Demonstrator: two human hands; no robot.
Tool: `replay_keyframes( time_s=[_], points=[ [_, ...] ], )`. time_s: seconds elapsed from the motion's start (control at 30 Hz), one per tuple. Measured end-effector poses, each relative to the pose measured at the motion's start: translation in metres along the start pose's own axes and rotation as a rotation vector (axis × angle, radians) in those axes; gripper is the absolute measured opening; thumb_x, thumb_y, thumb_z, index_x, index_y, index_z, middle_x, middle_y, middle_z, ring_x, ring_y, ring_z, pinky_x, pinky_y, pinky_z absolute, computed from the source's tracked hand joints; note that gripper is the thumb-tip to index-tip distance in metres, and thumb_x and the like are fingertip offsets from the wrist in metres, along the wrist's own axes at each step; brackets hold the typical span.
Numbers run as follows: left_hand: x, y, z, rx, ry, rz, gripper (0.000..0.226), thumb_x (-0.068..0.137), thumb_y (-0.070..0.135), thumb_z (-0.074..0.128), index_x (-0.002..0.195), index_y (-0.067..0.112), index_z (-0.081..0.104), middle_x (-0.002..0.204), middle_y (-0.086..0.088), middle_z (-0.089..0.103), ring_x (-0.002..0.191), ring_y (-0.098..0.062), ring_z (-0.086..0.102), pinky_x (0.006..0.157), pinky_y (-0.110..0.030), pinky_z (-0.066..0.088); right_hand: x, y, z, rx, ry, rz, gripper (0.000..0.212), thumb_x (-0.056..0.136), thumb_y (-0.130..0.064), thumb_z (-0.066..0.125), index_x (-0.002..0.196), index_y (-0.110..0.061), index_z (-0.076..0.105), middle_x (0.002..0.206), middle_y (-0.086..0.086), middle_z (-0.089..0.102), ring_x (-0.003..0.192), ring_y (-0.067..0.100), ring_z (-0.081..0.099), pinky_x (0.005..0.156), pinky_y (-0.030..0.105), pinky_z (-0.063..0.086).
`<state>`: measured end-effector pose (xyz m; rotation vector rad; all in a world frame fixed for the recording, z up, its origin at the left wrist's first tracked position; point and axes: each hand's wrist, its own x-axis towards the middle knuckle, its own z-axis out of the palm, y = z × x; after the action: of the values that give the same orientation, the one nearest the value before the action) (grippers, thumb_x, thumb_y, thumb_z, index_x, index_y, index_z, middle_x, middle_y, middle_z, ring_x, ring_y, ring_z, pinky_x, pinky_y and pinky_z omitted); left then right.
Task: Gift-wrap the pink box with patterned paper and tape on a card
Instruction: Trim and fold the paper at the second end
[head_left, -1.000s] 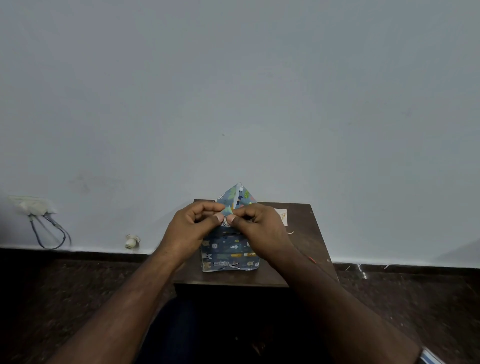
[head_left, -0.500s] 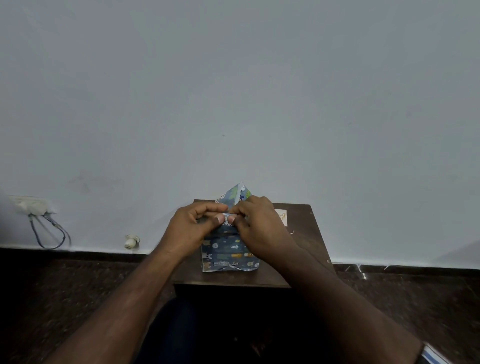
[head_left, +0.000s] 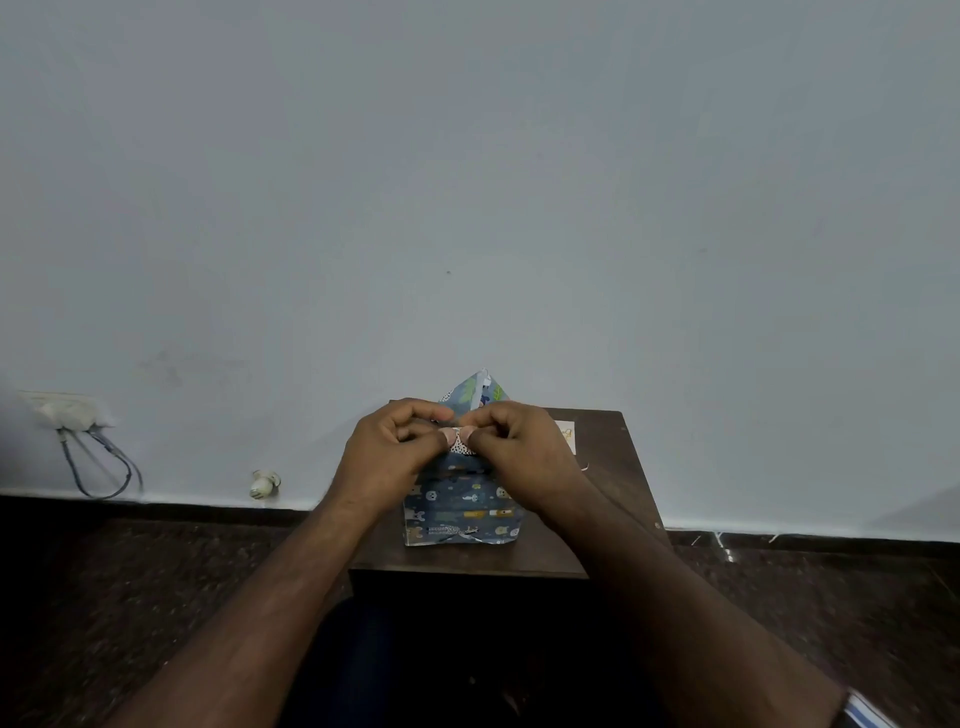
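1. The small dark wooden table (head_left: 613, 499) carries the box, which stands near its front edge; keep it flat there while folding.
2. The wrapped box (head_left: 460, 512) is fully covered by blue animal-pattern paper; no pink shows.
3. The pointed top flap (head_left: 475, 389) stands up behind the hands; I judge it must be creased down next.
4. The left hand (head_left: 387, 452) and right hand (head_left: 519, 449) pinch the paper fold, thumbs touching. Press evenly.
5. The card (head_left: 566, 434) waits beside the right hand.
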<state>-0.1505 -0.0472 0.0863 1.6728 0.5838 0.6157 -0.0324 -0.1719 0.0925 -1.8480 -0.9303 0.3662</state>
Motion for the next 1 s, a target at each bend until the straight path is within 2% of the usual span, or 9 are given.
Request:
replay_keyframes(
  time_s=[0.07, 0.13, 0.27, 0.4, 0.43, 0.5, 0.57, 0.67, 1.0],
  points=[
    [0.001, 0.0, 0.001, 0.012, 0.015, -0.016, 0.022, 0.084, 0.006, 0.076, 0.091, 0.028, 0.076, 0.077, -0.008, 0.075, 0.072, -0.019, 0.064, 0.075, -0.042, 0.054, -0.001, 0.001, 0.002, 0.047, 0.028, -0.002, 0.009, 0.088, -0.019, 0.069, 0.095, -0.024, 0.072, 0.074, 0.005, 0.069, 0.062, 0.01, 0.058, 0.065, 0.036, 0.05],
    [0.003, 0.0, 0.003, 0.036, 0.027, -0.028, 0.02, 0.084, 0.006, 0.076, 0.09, 0.024, 0.073, 0.073, -0.01, 0.073, 0.065, -0.018, 0.057, 0.067, -0.037, 0.049, -0.002, 0.003, 0.001, -0.022, 0.026, -0.042, 0.008, 0.088, -0.022, 0.071, 0.095, -0.025, 0.073, 0.076, 0.001, 0.07, 0.065, 0.01, 0.059, 0.068, 0.036, 0.052],
    [0.006, -0.002, 0.001, 0.011, 0.026, -0.058, 0.01, 0.084, 0.011, 0.08, 0.083, 0.021, 0.077, 0.078, -0.015, 0.074, 0.068, -0.016, 0.064, 0.073, -0.037, 0.051, -0.005, 0.007, -0.004, -0.269, -0.069, -0.171, 0.032, 0.082, -0.031, 0.079, 0.113, -0.025, 0.073, 0.09, -0.011, 0.068, 0.084, 0.005, 0.057, 0.073, 0.022, 0.044],
    [0.008, 0.0, -0.003, 0.09, -0.082, -0.038, 0.006, 0.088, 0.012, 0.077, 0.091, 0.017, 0.078, 0.084, -0.01, 0.078, 0.079, -0.018, 0.072, 0.083, -0.041, 0.056, -0.004, 0.014, -0.001, -0.495, -0.028, -0.325, 0.031, 0.085, -0.028, 0.073, 0.115, -0.019, 0.072, 0.106, 0.001, 0.067, 0.102, 0.024, 0.054, 0.091, 0.034, 0.042],
    [0.008, 0.001, -0.006, 0.108, -0.132, -0.022, 0.008, 0.089, 0.012, 0.076, 0.093, 0.018, 0.078, 0.086, -0.009, 0.078, 0.084, -0.02, 0.073, 0.085, -0.044, 0.056, -0.005, 0.015, 0.0, -0.533, -0.001, -0.367, 0.027, 0.086, -0.025, 0.071, 0.111, -0.016, 0.073, 0.104, 0.004, 0.067, 0.1, 0.026, 0.054, 0.09, 0.037, 0.043],
    [0.007, 0.002, -0.012, 0.211, -0.209, 0.025, 0.013, 0.086, 0.018, 0.08, 0.096, 0.028, 0.078, 0.092, 0.005, 0.079, 0.092, -0.011, 0.073, 0.087, -0.037, 0.055, -0.006, 0.015, 0.002, -0.597, 0.051, -0.443, 0.019, 0.084, -0.018, 0.069, 0.101, -0.013, 0.073, 0.095, 0.006, 0.066, 0.089, 0.029, 0.055, 0.081, 0.042, 0.047],
    [0.008, 0.001, -0.017, 0.4, -0.196, 0.073, 0.019, 0.078, 0.04, 0.08, 0.097, 0.041, 0.077, 0.099, 0.023, 0.075, 0.099, 0.001, 0.068, 0.092, -0.035, 0.052, -0.006, 0.017, 0.003, -0.65, 0.076, -0.47, 0.012, 0.085, -0.016, 0.067, 0.096, -0.014, 0.072, 0.088, 0.005, 0.066, 0.082, 0.028, 0.054, 0.073, 0.045, 0.048],
    [0.007, 0.0, -0.018, 0.569, -0.159, 0.096, 0.027, 0.072, 0.054, 0.066, 0.098, 0.052, 0.073, 0.098, 0.032, 0.071, 0.101, 0.004, 0.065, 0.095, -0.044, 0.051, -0.004, 0.02, 0.006, -0.671, 0.062, -0.456, 0.013, 0.088, -0.019, 0.063, 0.097, -0.016, 0.072, 0.086, 0.003, 0.065, 0.08, 0.026, 0.053, 0.07, 0.046, 0.048],
    [-0.004, -0.003, -0.009, 0.613, -0.01, 0.218, 0.019, 0.087, 0.036, 0.068, 0.093, 0.054, 0.07, 0.086, 0.03, 0.071, 0.091, 0.008, 0.062, 0.088, -0.042, 0.051, -0.008, 0.018, 0.003, -0.464, 0.048, -0.365, 0.014, 0.094, -0.023, 0.061, 0.097, -0.021, 0.075, 0.086, -0.001, 0.07, 0.09, 0.019, 0.053, 0.073, 0.035, 0.045]
  ],
)
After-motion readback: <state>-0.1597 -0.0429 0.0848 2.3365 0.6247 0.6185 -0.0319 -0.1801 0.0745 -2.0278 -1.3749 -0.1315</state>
